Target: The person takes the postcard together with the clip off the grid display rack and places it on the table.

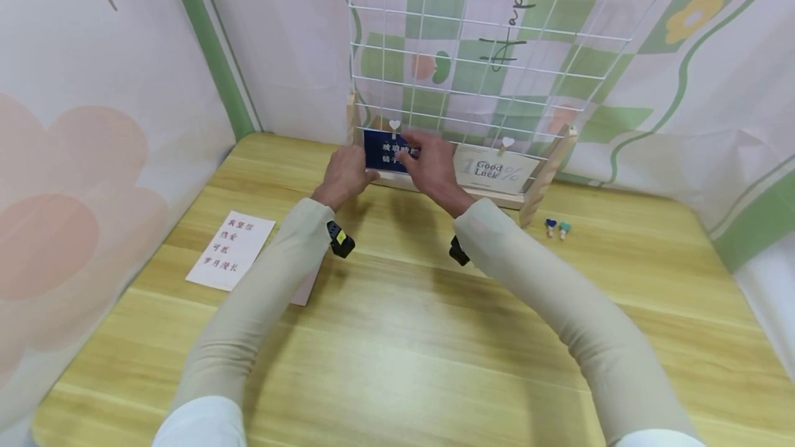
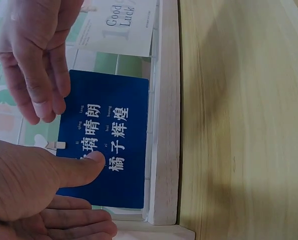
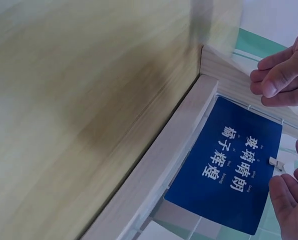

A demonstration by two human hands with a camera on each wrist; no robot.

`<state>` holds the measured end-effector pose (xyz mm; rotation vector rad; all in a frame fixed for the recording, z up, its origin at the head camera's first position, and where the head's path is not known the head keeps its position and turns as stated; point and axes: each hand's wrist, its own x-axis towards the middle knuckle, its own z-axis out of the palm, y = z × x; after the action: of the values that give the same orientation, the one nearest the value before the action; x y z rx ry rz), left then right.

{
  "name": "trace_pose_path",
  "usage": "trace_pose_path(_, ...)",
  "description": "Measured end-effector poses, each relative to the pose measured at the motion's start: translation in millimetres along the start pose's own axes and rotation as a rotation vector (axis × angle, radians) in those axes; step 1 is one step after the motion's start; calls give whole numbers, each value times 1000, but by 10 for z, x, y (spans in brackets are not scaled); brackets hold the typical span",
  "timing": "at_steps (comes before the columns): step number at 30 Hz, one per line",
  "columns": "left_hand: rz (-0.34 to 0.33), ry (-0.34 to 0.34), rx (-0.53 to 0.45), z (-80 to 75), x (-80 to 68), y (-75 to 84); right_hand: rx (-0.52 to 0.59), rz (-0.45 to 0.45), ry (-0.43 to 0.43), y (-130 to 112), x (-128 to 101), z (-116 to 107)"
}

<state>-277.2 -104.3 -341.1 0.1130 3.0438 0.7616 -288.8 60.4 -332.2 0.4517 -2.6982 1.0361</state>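
A dark blue card (image 1: 375,152) with white Chinese characters hangs on the white wire grid (image 1: 459,36), held at its top edge by a white heart clip (image 1: 394,125). My left hand (image 1: 344,172) is at the card's left end; in the right wrist view its loosely bent fingers (image 3: 276,62) stand apart from the card. Near the card's right part is my right hand (image 1: 433,163), its relaxed fingers by the clip (image 3: 277,164) and nothing seen between them. To the right, a pale "Good Luck" card (image 1: 497,172) hangs from a second heart clip (image 1: 507,143).
The grid stands in a wooden base (image 1: 539,181) at the table's back. A white card with red characters (image 1: 230,250) lies at left, and another pale card (image 1: 306,288) is partly hidden under my left forearm. A blue clip (image 1: 551,227) and a teal clip (image 1: 564,229) lie at right.
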Motion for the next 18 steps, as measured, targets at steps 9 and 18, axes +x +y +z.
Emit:
trace_pose_path(9,-18,4,-41,28,22,-2,-73,-63,31,-15,62,35)
trace_pose_path(18,-46,36,-44,50,51,38,-136,-96,42,-53,125,33)
